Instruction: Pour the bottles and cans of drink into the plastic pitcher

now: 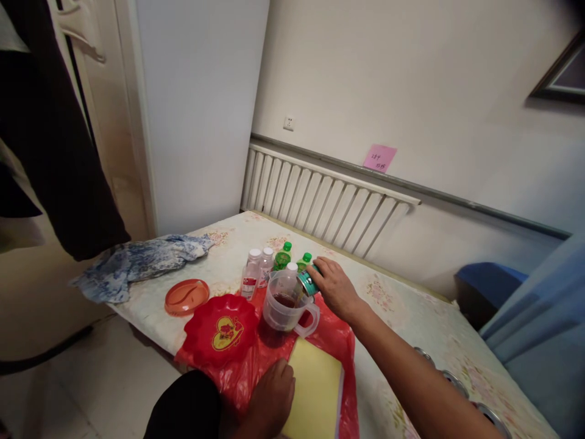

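A teal can (308,280) is tipped over the mouth of a clear plastic jug (275,310), my right hand (336,286) wrapped around it. A thin brownish stream runs from the can into the jug, which has dark reddish-brown liquid at the bottom. My left hand (275,390) rests with curled fingers on a red plastic sheet (237,384), beside the left edge of a yellow pad (315,387); nothing shows in it. Left of the jug lies a red scalloped plate (196,329) with a yellow heart print.
White-capped bottles (250,274) and green-capped bottles (283,256) stand behind the jug. An orange-red lid (187,297) and a blue-white cloth (150,262) lie at left. Several cans (454,383) stand by my right forearm on the flowered tablecloth (388,305). A radiator (320,198) runs along the wall.
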A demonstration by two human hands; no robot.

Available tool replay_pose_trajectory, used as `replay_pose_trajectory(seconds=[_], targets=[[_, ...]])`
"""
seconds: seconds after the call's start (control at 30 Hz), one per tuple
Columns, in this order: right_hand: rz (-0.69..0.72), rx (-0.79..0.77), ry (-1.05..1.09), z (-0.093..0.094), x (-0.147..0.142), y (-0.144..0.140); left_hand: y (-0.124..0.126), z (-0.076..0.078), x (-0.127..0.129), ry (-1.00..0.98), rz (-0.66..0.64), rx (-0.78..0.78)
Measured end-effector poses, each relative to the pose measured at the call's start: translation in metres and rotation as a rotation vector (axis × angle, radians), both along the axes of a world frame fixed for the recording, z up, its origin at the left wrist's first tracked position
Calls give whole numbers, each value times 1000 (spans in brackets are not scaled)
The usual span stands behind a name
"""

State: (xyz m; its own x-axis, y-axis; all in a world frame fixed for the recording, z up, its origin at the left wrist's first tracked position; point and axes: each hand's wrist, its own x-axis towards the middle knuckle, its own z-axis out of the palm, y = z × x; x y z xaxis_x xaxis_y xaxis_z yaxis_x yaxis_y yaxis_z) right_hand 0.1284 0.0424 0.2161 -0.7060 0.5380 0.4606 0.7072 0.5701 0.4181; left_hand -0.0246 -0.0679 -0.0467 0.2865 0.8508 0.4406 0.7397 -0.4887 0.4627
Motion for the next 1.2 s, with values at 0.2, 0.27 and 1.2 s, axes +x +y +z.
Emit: replay_pose_trajectory(seconds=[0.2,0.27,1.2], targets=[[-2,25,-11,0,0,0,1,-2,0,-2,-6,15],[5,21,-5,0,0,0,1,-2,0,4,-5,16],[-147,-648,1252,-115,80,53,17,-29,-7,-17,-95,146]])
